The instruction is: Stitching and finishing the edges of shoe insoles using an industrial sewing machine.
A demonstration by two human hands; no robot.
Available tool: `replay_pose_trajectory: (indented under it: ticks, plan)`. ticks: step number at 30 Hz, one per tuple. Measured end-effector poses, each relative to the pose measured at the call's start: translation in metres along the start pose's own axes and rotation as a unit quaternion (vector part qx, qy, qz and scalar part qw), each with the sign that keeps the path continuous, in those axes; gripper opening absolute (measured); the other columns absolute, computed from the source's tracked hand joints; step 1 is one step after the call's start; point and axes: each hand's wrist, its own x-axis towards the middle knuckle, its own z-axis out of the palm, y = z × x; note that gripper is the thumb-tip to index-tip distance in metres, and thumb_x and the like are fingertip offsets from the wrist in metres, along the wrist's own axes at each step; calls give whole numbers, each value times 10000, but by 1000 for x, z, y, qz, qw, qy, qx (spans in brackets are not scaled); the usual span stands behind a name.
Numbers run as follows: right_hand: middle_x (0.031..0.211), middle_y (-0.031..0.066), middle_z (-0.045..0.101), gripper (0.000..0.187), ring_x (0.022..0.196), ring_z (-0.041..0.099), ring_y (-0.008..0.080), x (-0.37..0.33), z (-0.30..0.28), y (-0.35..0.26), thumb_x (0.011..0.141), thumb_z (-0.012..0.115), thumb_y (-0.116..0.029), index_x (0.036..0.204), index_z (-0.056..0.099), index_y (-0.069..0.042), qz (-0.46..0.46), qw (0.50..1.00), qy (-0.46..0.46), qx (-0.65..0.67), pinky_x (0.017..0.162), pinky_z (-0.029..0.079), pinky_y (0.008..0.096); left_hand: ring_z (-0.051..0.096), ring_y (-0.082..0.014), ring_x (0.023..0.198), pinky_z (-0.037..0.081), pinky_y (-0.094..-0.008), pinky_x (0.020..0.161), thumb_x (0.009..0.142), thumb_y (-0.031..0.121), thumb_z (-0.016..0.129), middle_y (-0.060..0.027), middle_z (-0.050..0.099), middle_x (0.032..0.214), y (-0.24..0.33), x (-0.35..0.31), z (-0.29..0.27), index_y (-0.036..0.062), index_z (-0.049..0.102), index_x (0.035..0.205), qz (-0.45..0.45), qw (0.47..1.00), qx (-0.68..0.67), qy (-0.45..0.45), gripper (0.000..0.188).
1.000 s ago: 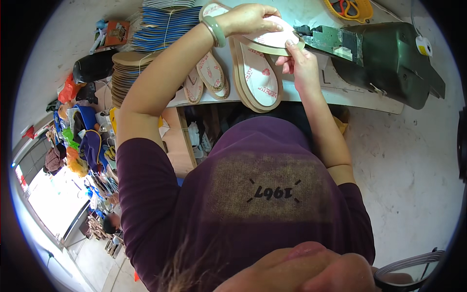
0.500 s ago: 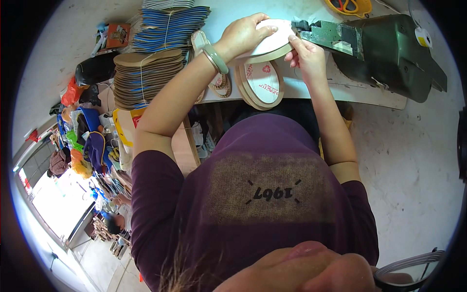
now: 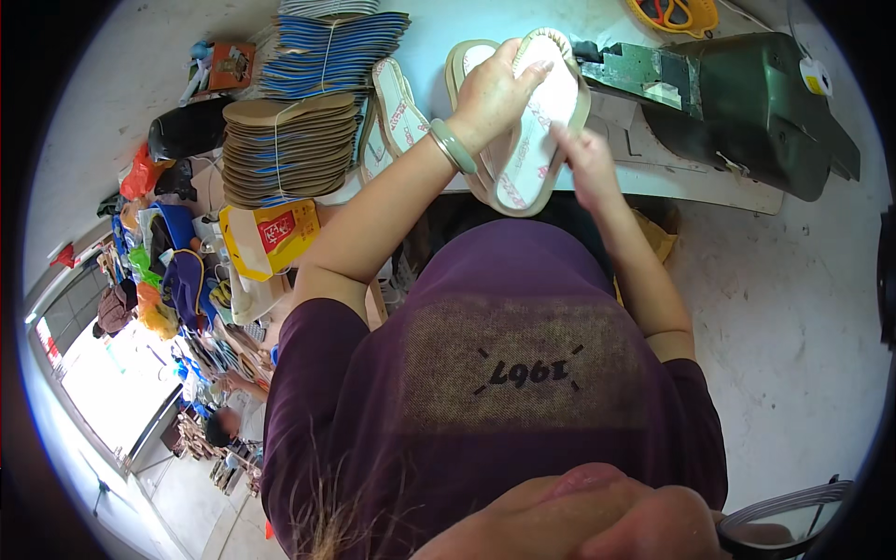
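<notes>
My left hand [image 3: 493, 101] is closed on a shoe insole [image 3: 528, 163] at its upper left side, thumb lying across the white face. The insole has red print, a beige edge and small pleats around its upper end. My right hand [image 3: 592, 166] is beside the insole's right edge, its fingers curled and smeared by motion; I cannot make out whether it touches. More insoles [image 3: 464, 58] lie partly hidden behind my left hand. Left of my wrist, other printed insoles [image 3: 399, 112] rest on the white table [image 3: 425, 37].
Tied stacks of brown soles [image 3: 289, 149] and blue-edged soles [image 3: 327, 56] stand at the left. A dark green machine [image 3: 756, 103] reaches in from the right, its arm [image 3: 644, 70] ending near the insole. A yellow basket [image 3: 695, 23] with scissors sits at the far right.
The insole has turned from lying crosswise by the machine's arm to pointing lengthwise toward me, and its pleated end now shows. My right hand has come off its far end and moved nearer me.
</notes>
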Motion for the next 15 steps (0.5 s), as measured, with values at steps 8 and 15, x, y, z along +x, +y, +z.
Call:
replay_pose_trajectory:
  ticks: [8,15]
  plan:
    - [1023,147,614,531,919,620,233,-50,13,-7,836,601,-157,1276,467,108,142,949,-163,230,854,500,351,691,-298,851,527,-383,737,870,422,658,-195,695,912,10,7,1,-22,591,1060,-28,995,49,78,488]
    - [881,93,566,280,765,541,170,-56,16,-4,906,531,-176,1095,540,30,96,934,-90,331,693,448,319,653,-422,866,506,-467,788,855,428,650,-253,674,902,17,20,8,-49,556,1042,-50,982,24,182,521]
